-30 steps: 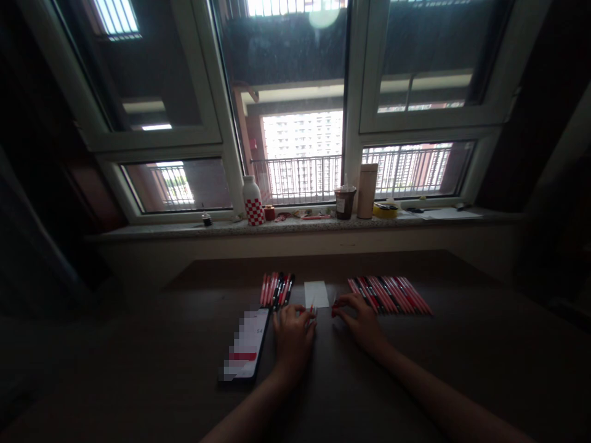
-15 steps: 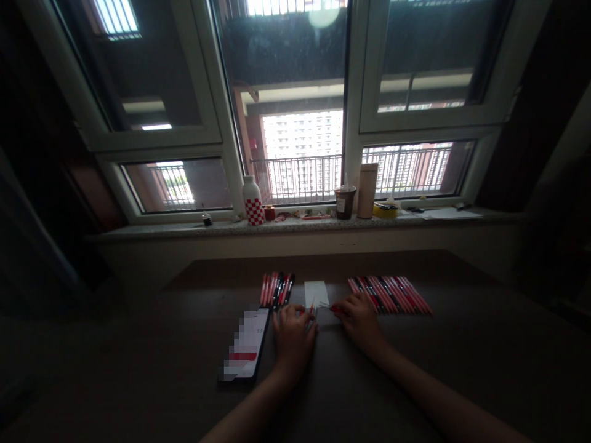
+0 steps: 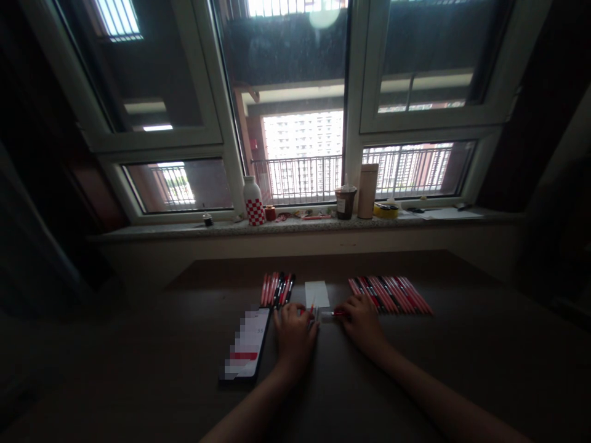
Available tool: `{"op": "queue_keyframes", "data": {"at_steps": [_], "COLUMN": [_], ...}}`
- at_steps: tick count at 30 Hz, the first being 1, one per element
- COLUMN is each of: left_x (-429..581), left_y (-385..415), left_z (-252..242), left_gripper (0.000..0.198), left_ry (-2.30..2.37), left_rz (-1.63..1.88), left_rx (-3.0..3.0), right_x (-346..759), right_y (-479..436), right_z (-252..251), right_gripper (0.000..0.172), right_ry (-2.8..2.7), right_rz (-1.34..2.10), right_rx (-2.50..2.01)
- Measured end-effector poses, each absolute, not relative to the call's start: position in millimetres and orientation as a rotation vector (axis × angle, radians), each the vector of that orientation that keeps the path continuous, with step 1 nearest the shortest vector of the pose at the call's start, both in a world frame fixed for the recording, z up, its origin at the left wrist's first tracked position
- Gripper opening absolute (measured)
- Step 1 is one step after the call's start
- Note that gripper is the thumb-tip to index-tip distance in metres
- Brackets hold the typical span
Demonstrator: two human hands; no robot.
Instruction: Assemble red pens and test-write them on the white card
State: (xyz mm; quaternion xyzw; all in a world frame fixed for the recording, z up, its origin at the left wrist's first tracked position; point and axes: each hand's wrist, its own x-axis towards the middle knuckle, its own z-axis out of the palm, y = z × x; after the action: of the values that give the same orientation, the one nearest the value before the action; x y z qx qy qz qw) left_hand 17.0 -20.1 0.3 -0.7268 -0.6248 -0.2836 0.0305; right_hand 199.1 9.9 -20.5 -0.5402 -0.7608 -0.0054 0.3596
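My left hand [image 3: 294,335] is closed around a slim red pen piece [image 3: 305,312], with a thin pointed tip [image 3: 314,303] showing above the fingers. A pale, see-through strip shows beside its fingertips, too small to make out. Across a narrow gap, my right hand [image 3: 362,320] pinches a clear-and-red pen part [image 3: 330,314] that points left towards the left hand. Just beyond both hands, a small white paper [image 3: 316,293] lies flat on the table. The fingers partly hide both held pieces.
Red and black pens lie in a left group [image 3: 277,289] and a larger right row [image 3: 390,294]. A phone [image 3: 247,344] lies left of my left hand. On the windowsill stand a checkered bottle [image 3: 253,203], a drink cup [image 3: 345,203] and a tall flask [image 3: 367,192].
The part in my right hand has turned from slanting to nearly level, and more of its clear length shows. My left hand has hardly moved.
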Motion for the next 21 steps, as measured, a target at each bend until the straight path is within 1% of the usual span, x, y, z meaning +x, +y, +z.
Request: {"op": "queue_keyframes", "data": {"at_steps": [9, 21], "left_x": [17, 17], "left_y": [-20, -19], "left_z": [0, -3], "left_gripper": [0.012, 0.012], "left_ry": [-1.92, -1.917], "left_rz": [-0.892, -0.903], "left_rx": [-2.242, -2.242], "right_x": [200, 196], "right_y": [14, 4], "right_z": [-25, -12], "right_gripper": [0.014, 0.013], "right_ry": [-1.986, -1.97], "right_rz": [0.028, 0.122], "right_rx": [-1.383, -1.405]}}
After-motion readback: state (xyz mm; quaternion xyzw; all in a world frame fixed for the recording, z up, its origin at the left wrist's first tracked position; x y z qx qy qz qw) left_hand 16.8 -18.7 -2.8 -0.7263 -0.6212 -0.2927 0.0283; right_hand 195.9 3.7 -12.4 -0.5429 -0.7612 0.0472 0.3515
